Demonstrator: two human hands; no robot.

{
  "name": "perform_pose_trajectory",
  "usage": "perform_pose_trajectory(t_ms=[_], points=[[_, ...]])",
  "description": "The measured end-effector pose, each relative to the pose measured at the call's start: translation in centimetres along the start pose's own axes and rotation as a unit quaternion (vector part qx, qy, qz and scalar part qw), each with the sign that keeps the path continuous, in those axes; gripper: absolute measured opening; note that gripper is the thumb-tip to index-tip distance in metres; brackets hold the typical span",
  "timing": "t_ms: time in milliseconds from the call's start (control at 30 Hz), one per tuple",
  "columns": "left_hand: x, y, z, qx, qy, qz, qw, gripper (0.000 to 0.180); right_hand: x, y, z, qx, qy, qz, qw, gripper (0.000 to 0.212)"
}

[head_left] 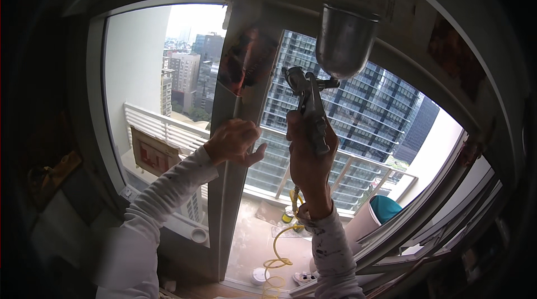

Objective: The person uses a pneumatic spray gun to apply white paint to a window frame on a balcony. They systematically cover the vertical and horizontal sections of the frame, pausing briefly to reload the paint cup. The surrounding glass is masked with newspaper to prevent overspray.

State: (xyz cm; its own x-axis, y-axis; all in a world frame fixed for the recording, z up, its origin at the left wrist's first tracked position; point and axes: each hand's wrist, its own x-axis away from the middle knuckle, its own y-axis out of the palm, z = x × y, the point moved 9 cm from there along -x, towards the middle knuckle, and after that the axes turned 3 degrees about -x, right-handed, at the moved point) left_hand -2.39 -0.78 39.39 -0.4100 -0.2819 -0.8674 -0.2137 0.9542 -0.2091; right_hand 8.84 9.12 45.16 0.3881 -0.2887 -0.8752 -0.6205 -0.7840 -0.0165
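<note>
While a metal spray gun (309,110) is gripped upright in the closed right hand (309,156), its silver cup (344,40) sits at twelve o'clock above the fist, close to the window frame post (241,131). The left hand (234,141), at nine o'clock from the gun, is held open against that post, fingers loosely curled and gripping nothing. A yellow coiled hose (278,254) hangs from the gun's base at six o'clock, down to the balcony floor (254,237).

Risks are judged as follows: spray could drift onto the glass or onto the left hand, since it rests so near the nozzle; the cup could spill if the gun is tipped; the hose could snag or be tripped over.

Counted: one spray gun, one cup, one hose, two hands, one teal-topped bucket (381,209) at four o'clock, one round white lid (259,275).
</note>
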Motion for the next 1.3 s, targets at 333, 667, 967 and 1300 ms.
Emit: perform_pose_trajectory(t_ms=[333,667,967,1300], points=[[0.5,0.4,-0.5,0.006,-0.001,-0.007,1.0,0.025,1.8,-5.1,0.7,-0.051,0.056,0.135,0.988,0.012],[0.4,0.4,-0.5,0.021,-0.012,-0.008,1.0,0.024,1.5,-2.9,0.6,-0.087,0.064,0.144,0.984,0.011],[0.0,-0.1,-0.1,0.019,0.003,-0.01,1.0,0.024,-0.8,2.2,-1.0,0.05,-0.022,0.049,0.997,0.011],[0.7,0.3,-0.5,0.047,0.008,0.005,0.999,0.033,0.3,-2.8,1.2,-0.089,0.037,0.162,0.982,0.01]])
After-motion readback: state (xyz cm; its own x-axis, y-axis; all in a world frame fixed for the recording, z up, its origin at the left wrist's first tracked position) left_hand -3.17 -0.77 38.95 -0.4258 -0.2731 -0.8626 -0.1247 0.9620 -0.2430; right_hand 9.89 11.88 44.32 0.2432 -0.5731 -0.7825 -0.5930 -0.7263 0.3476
